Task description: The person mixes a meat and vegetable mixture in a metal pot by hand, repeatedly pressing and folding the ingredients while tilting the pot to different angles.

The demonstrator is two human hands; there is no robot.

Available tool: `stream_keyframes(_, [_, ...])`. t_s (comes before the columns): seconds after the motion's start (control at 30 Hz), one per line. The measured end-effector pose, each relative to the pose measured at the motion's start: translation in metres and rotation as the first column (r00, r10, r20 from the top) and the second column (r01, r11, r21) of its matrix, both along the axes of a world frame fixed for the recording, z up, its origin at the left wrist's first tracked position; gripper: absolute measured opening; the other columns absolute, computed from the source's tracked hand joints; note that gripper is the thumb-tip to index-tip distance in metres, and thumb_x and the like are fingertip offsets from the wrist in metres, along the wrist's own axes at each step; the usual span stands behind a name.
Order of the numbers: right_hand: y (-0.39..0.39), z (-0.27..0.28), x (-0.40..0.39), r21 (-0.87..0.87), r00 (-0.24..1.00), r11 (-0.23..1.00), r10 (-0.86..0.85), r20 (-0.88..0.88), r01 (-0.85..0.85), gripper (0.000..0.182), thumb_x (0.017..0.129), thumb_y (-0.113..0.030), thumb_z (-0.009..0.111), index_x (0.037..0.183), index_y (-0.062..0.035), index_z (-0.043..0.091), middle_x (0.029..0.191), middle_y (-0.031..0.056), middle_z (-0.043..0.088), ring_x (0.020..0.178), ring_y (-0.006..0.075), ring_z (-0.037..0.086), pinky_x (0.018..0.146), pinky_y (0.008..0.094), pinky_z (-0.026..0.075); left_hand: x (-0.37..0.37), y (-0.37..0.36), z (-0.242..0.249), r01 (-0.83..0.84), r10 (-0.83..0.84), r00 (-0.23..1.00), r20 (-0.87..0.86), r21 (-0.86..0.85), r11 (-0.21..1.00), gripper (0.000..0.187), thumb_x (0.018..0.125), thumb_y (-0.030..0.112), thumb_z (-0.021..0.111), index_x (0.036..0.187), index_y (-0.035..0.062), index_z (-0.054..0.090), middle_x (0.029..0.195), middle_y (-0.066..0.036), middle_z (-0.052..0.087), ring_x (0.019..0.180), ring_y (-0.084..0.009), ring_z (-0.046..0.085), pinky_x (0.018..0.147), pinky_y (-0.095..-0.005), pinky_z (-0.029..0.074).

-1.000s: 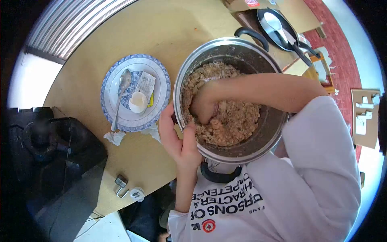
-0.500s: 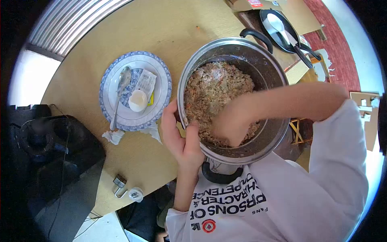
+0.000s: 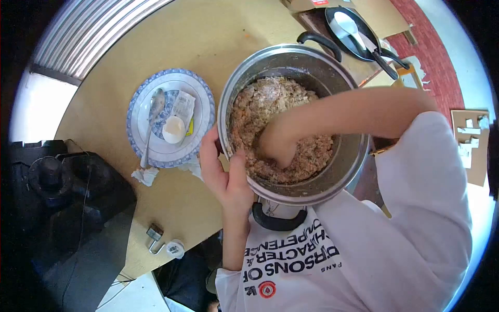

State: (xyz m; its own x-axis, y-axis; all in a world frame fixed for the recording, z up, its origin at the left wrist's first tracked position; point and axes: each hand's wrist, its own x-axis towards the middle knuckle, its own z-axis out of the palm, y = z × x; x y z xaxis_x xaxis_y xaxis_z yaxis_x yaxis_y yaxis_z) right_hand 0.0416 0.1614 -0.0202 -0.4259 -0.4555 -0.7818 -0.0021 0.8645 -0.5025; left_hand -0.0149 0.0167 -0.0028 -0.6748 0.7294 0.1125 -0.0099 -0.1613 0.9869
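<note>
A steel pot (image 3: pixel 344 165) with black handles is tilted toward me and holds a brownish ground meat mixture (image 3: pixel 262 104). Paler, whitish powder lies on the far part of the mixture, and small orange bits show in it. My left hand (image 3: pixel 228 179) grips the pot's left rim, thumb inside and fingers around the outer wall. Pushed down into the mixture, my right hand (image 3: pixel 279 143) is blurred, and its fingers are buried from sight.
Left of the pot, a blue-rimmed plate (image 3: pixel 136 136) carries a spoon (image 3: pixel 150 125), an eggshell (image 3: pixel 173 129) and a wrapper (image 3: pixel 183 105). Nearer me lie a padlock (image 3: pixel 155 238) and a small jar (image 3: pixel 175 249). A frying pan (image 3: pixel 332 20) with utensils sits far right.
The pot and both hands have shifted slightly left and up in view. My right hand has worked through the mixture, which now shows more pinkish, turned-over meat near my hand.
</note>
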Motion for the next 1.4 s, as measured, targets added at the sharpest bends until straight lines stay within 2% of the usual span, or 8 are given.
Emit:
stream_keyframes(0.1, [0.013,0.085,-0.028,0.036,0.999,0.998,-0.046,0.01,0.045,0.037,0.073,-0.024,0.061,0.091,0.0077,0.067,0.092,0.0274,0.066,0.09,0.04,0.063,0.082,0.0468,0.048,0.003,0.005,0.002,-0.029,0.029,0.999,0.015,0.0,1.0,0.033,0.093,0.005,0.05,0.124,-0.005,0.049,0.117,-0.011,0.057,0.107,-0.0166,0.052,0.096,-0.0302,0.039])
stream_keyframes(0.27, [0.0,-0.01,0.0,-0.165,0.998,0.986,-0.018,0.058,0.027,0.043,0.075,-0.025,0.061,0.104,0.0058,0.065,0.099,0.0281,0.066,0.097,0.0395,0.062,0.087,0.0466,0.047,0.0,0.006,0.003,-0.05,0.05,0.999,-0.01,-0.036,0.998,0.03,0.097,0.011,0.05,0.123,-0.0046,0.051,0.115,-0.011,0.056,0.105,-0.0175,0.052,0.095,-0.0307,0.039])
stream_keyframes(0.37, [0.005,0.029,0.012,-0.142,0.94,0.99,-0.065,-0.336,0.017,0.043,0.075,-0.023,0.061,0.107,0.0051,0.065,0.102,0.0284,0.065,0.098,0.0388,0.062,0.088,0.0468,0.046,0.0,0.002,0.001,-0.039,0.035,0.997,-0.073,-0.062,0.997,0.029,0.098,0.01,0.048,0.123,-0.0045,0.05,0.117,-0.011,0.057,0.105,-0.016,0.052,0.095,-0.0296,0.039])
stream_keyframes(0.53, [-0.004,-0.014,-0.017,-0.05,0.985,0.987,-0.151,0.08,0.155,0.041,0.075,-0.025,0.06,0.102,0.0058,0.067,0.1,0.0293,0.065,0.099,0.0389,0.062,0.089,0.0451,0.046,0.003,0.004,0.007,-0.048,0.05,0.997,0.061,-0.037,0.998,0.031,0.095,0.01,0.051,0.122,-0.0048,0.052,0.115,-0.011,0.056,0.107,-0.0194,0.051,0.097,-0.032,0.036])
stream_keyframes(0.67, [0.021,0.057,-0.023,0.092,0.993,0.989,-0.107,-0.057,0.112,0.042,0.075,-0.024,0.06,0.102,0.0079,0.066,0.101,0.0285,0.065,0.098,0.0371,0.063,0.087,0.0441,0.047,0.002,0.003,0.008,-0.042,0.045,0.998,0.054,-0.044,0.998,0.031,0.093,0.007,0.05,0.122,-0.0054,0.051,0.114,-0.011,0.057,0.107,-0.019,0.051,0.097,-0.032,0.036])
stream_keyframes(0.83, [0.017,-0.001,-0.019,0.023,0.987,0.987,-0.158,-0.021,0.158,0.041,0.075,-0.023,0.058,0.1,0.009,0.066,0.1,0.0281,0.066,0.096,0.0369,0.063,0.083,0.0452,0.048,0.002,0.002,0.007,-0.028,0.029,0.998,0.055,-0.023,0.999,0.032,0.093,0.006,0.05,0.122,-0.006,0.051,0.115,-0.012,0.057,0.108,-0.0184,0.051,0.097,-0.0319,0.036])
stream_keyframes(0.97, [0.042,0.064,-0.005,0.212,0.961,0.938,-0.273,-0.035,0.274,0.043,0.075,-0.024,0.059,0.101,0.0104,0.065,0.098,0.0275,0.066,0.095,0.0365,0.063,0.08,0.0455,0.049,0.003,0.004,0.006,-0.043,0.045,0.998,0.037,-0.042,0.998,0.033,0.093,0.006,0.051,0.124,-0.0062,0.05,0.118,-0.013,0.056,0.108,-0.019,0.051,0.098,-0.0323,0.036])
stream_keyframes(1.4, [0.031,0.015,0.031,0.188,0.993,0.982,-0.042,0.107,0.021,0.039,0.078,-0.027,0.061,0.097,0.0066,0.068,0.097,0.0245,0.067,0.09,0.0402,0.063,0.079,0.0486,0.05,0.001,0.003,0.015,0.041,-0.032,0.99,0.138,-0.06,0.997,0.039,0.094,0.006,0.052,0.13,-0.0038,0.041,0.12,-0.012,0.052,0.11,-0.0188,0.049,0.101,-0.0323,0.034])
